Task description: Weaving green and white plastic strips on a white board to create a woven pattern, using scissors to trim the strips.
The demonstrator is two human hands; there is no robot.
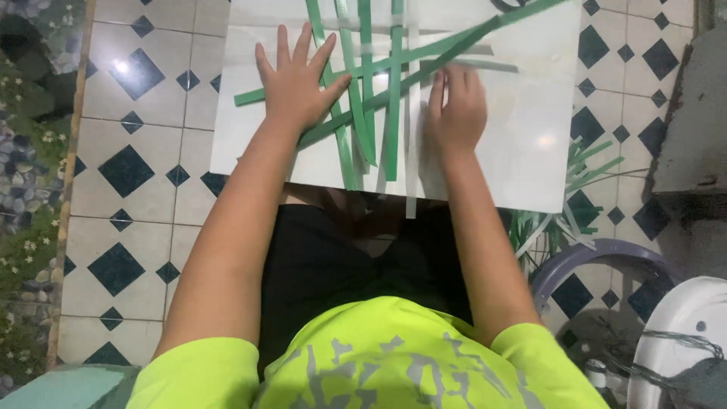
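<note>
left hand [294, 83] is flat and spread wide, palm down, pinning the long flat green leaf strips [362, 98] against the pale square board [530, 136] resting across the lap. right hand [457, 110] sits close beside it with the fingers curled down, fingertips pressing on the strips where a long diagonal one crosses the upright ones; whether it pinches a strip or only presses, i cannot tell.

looks like the early weaving stage: a handful of upright strips laid side by side, a couple of crossing strips threaded through, nothing tight yet. judging from that, the next move calls for holding the crossings still under the left palm while the right fingers slide a crossing strip snug against the others, over one and under the next, without buckling the thin strips.

the woven patch lies between the two hands and partly beneath them, its loose ends running past the fingertips and back toward the lap. off beyond the right forearm, a bundle of spare green strips [583, 174] lies on the tiled floor [129, 113], next to a purple plastic basin rim [598, 254].
</note>
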